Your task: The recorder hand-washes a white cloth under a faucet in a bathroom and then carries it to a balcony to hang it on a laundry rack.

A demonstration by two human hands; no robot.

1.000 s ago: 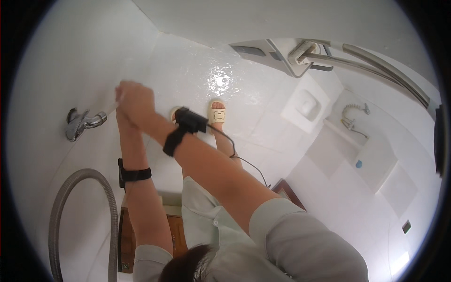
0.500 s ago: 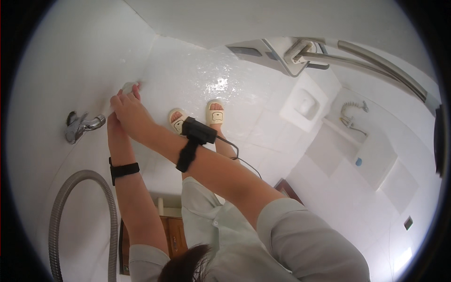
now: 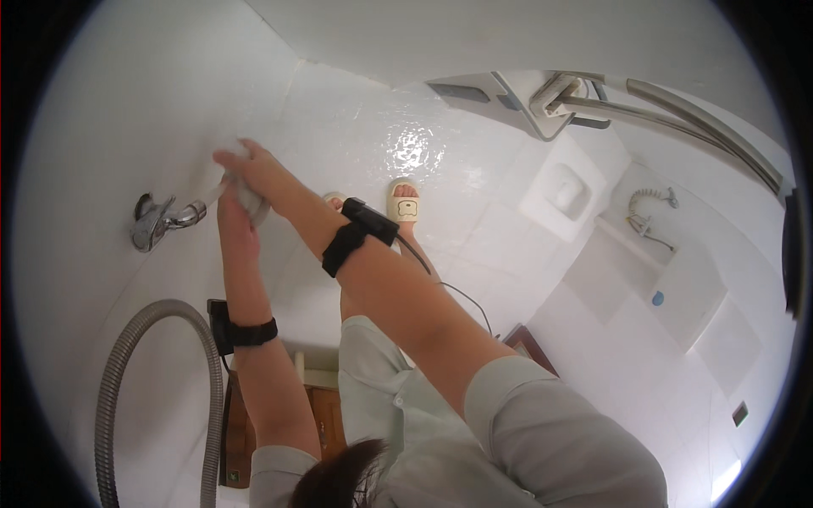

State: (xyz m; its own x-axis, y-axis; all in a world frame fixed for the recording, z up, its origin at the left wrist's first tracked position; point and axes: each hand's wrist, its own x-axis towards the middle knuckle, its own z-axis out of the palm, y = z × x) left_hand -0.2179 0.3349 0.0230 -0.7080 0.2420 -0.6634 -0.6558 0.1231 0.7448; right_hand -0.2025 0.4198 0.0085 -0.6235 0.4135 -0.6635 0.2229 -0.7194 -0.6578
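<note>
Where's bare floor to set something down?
Bare: white tiled floor between the cream open-toed slippers and white squat toilet. Crowded: beside the chrome wall tap, where left hand and right hand meet at a blurred pale object.

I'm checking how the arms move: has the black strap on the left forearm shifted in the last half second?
Yes: against the chrome wall tap, the black strap has moved down the picture and slightly right.

White tiled floor (image 3: 356,118), glossy, wet-looking; cream slippers (image 3: 406,208) standing on it; white squat pan (image 3: 539,203) set in
</note>
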